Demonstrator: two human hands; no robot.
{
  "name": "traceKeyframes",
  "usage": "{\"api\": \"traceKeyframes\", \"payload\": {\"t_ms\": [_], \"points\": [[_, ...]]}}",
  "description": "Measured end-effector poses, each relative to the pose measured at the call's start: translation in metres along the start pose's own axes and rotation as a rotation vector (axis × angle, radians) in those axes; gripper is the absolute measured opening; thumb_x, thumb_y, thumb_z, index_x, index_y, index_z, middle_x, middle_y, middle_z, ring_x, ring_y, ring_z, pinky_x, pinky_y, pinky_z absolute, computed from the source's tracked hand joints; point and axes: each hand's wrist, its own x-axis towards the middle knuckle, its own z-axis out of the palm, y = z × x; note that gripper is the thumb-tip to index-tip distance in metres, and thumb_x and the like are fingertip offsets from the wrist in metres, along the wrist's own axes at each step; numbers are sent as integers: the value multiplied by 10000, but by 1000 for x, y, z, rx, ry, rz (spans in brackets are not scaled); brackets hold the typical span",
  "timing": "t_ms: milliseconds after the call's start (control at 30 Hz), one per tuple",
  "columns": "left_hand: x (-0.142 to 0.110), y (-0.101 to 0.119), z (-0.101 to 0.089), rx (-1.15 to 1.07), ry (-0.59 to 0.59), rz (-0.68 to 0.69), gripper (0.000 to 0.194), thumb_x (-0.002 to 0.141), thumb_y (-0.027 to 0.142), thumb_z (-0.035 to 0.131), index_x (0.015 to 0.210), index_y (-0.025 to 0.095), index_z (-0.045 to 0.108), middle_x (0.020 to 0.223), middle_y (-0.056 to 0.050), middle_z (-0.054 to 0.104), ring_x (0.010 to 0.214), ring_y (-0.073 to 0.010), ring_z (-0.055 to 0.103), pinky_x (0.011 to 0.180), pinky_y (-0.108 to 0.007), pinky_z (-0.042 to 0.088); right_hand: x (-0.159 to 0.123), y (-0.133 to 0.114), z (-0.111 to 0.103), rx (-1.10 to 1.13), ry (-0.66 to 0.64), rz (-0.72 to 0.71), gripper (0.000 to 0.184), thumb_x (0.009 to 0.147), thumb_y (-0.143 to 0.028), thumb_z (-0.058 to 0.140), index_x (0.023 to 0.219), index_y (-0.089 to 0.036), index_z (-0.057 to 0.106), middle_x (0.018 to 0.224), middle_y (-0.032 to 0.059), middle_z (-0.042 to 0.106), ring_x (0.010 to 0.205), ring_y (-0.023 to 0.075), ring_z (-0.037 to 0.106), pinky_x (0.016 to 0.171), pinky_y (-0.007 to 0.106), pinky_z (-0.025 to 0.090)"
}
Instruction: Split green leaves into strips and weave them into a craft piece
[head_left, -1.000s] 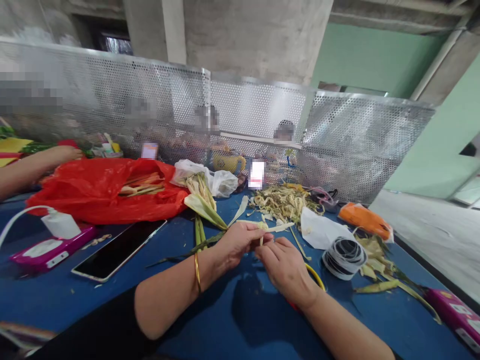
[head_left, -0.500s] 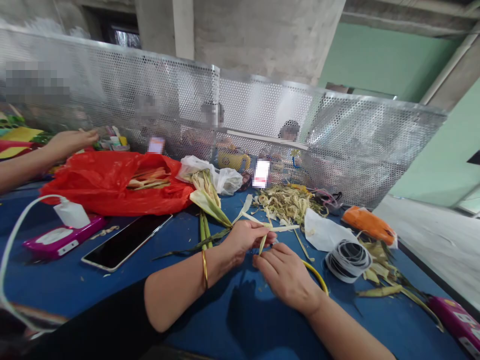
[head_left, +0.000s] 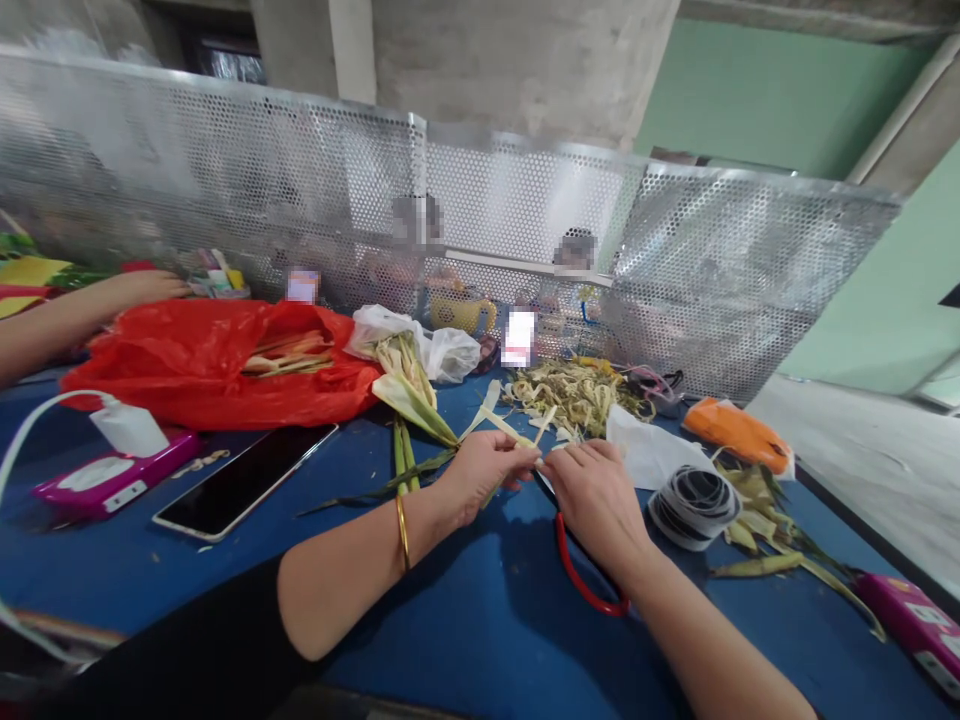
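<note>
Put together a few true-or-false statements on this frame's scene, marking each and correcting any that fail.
1. The left hand pinches a pale strip. True.
2. The gold bangle is on the right arm. False: it is on the left arm.
3. Dry strips show in the opening of the red plastic bag. True.
4. The dark-screened phone lies on top of that bag. False: it lies on the blue table, in front of the bag.
5. A red handle shows by the right hand. True.
</note>
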Motion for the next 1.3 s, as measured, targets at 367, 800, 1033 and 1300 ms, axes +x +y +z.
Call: {"api": "traceKeyframes", "payload": {"t_ms": [367, 800, 1033, 1300], "points": [[3, -1, -6, 122, -64, 42, 187, 657, 286, 706, 764, 133, 707, 551, 27, 547, 437, -48, 380, 411, -188, 226, 1, -2, -16, 431, -8, 96, 278, 948, -279, 445, 761, -193, 632, 737, 35, 669, 721, 160, 590, 758, 303, 361], [-14, -5, 4, 368, -381, -51, 291, 721, 408, 651, 667, 131, 724, 581, -23, 642, 439, -58, 339, 440, -211, 220, 5, 4, 1, 1416, -277, 729, 338, 644, -459, 725, 585, -176, 549, 526, -45, 496, 491, 101, 440, 494, 238, 346], [-22, 0, 11, 398, -344, -73, 251, 675, 316, 658, 494, 142, 654, 450, 19, 521, 424, -62, 312, 444, -233, 192, 1, -2, 19, 1200, 10, 754, 260, 701, -390, 655, 596, -181, 540, 552, -48, 435, 552, 104, 375, 538, 242, 313], [-9, -6, 3, 295, -199, -145, 445, 649, 551, 687, 760, 121, 717, 659, -43, 653, 424, -51, 355, 415, -215, 151, 2, 40, 17, 562, 88, 580, 457, 863, -523, 421, 1071, -182, 642, 1001, 106, 640, 899, 233, 574, 795, 367, 427]]}}
